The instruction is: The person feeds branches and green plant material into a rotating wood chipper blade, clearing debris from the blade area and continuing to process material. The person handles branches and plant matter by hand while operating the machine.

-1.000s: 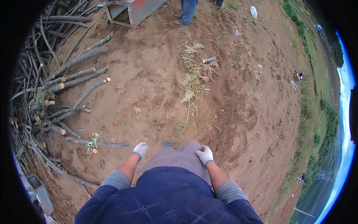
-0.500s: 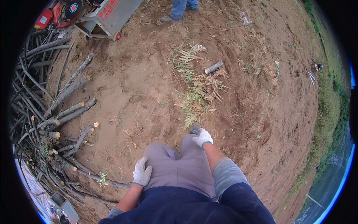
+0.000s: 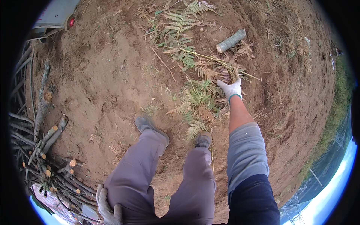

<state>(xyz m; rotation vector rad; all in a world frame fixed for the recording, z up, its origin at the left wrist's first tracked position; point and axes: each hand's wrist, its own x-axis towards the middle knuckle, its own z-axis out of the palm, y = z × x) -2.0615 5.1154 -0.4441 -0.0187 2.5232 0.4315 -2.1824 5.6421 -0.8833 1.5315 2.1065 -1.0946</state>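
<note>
a short grey-barked cylindrical log (image 3: 231,41), probably stiff, heavyish, best gripped mid-length, lay far right beside green-brown fern fronds (image 3: 203,93) near the white-gloved right hand (image 3: 231,89), fingers apart, the gloved left hand (image 3: 107,207), thumb apart, touching purplish-grey trousers (image 3: 132,178).

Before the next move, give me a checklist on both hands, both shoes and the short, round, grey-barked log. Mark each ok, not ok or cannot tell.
1. Right hand in white cloth glove, free: ok, nothing visibly held.
2. Right hand on the short, round, grey-barked log: not ok, it lies beyond.
3. Right hand off the dry brown fern fronds: cannot tell, it overlaps them in view.
4. Left hand in greyish cloth glove, supported: ok, against the purplish trousers.
5. Left grey shoe apart from right grey shoe: ok, brown soil between.
</note>
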